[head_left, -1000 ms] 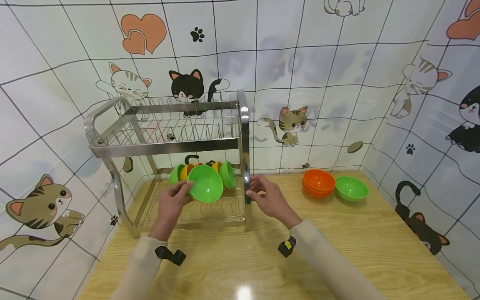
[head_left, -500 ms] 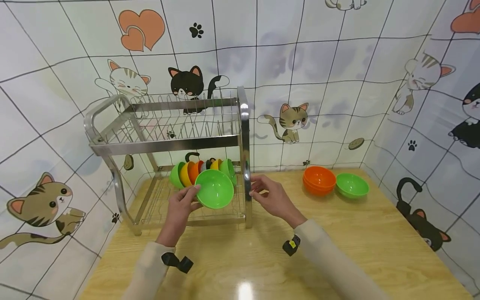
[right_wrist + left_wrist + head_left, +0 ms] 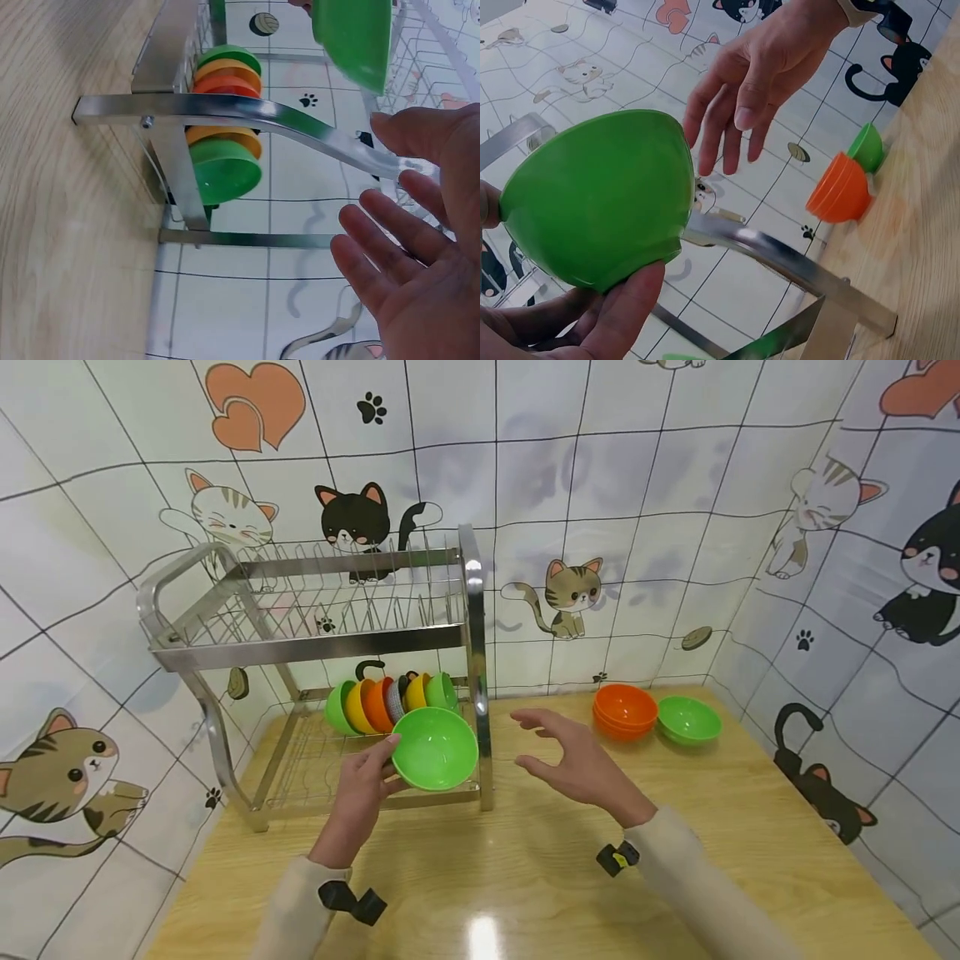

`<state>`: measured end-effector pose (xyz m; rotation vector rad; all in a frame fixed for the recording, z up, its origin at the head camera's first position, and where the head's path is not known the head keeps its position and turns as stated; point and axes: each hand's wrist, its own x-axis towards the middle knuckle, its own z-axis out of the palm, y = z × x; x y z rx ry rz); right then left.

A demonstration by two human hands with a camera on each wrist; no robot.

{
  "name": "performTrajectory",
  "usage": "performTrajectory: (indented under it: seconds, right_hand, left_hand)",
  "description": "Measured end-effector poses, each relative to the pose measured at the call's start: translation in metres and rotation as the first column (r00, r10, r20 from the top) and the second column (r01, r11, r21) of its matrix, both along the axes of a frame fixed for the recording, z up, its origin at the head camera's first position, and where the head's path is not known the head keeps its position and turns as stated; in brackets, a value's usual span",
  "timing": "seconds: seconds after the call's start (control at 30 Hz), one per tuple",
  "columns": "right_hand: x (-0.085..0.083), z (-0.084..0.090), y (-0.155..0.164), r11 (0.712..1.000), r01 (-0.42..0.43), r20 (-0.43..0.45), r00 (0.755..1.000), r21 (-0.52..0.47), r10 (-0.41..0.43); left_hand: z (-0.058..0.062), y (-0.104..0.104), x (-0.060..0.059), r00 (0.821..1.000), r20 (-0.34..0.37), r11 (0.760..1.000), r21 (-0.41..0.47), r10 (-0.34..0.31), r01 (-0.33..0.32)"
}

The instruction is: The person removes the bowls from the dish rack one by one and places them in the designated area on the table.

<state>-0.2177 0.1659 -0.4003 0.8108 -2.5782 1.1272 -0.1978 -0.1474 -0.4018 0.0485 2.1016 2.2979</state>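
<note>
My left hand (image 3: 365,786) grips a green bowl (image 3: 435,748) by its rim, just in front of the steel dish rack (image 3: 300,647). The same green bowl (image 3: 600,199) fills the left wrist view, with my thumb (image 3: 619,315) under it. My right hand (image 3: 572,758) hovers open to the right of the rack's front post, holding nothing, its fingers (image 3: 390,247) spread. On the rack's lower shelf several green, yellow and orange bowls (image 3: 382,702) stand on edge in a row, also visible as bowls (image 3: 225,120) in the right wrist view.
A stack of orange bowls (image 3: 625,712) and a single green bowl (image 3: 688,719) sit on the wooden table (image 3: 735,843) at the back right. Tiled walls with cat stickers close in behind and on both sides. The rack's upper shelf holds nothing.
My left hand has drawn the green bowl forward and to the right, away from the row on the lower shelf. My right hand has let go of the rack's post and opened.
</note>
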Motion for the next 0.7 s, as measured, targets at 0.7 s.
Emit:
performTrajectory:
  seconds: [0.7]
  right_hand:
    - [0.044, 0.030, 0.005, 0.951, -0.234, -0.324, 0.900, 0.205, 0.291]
  left_hand:
    - [-0.001, 0.034, 0.013, 0.982, 0.019, 0.982, 0.030, -0.189, 0.188]
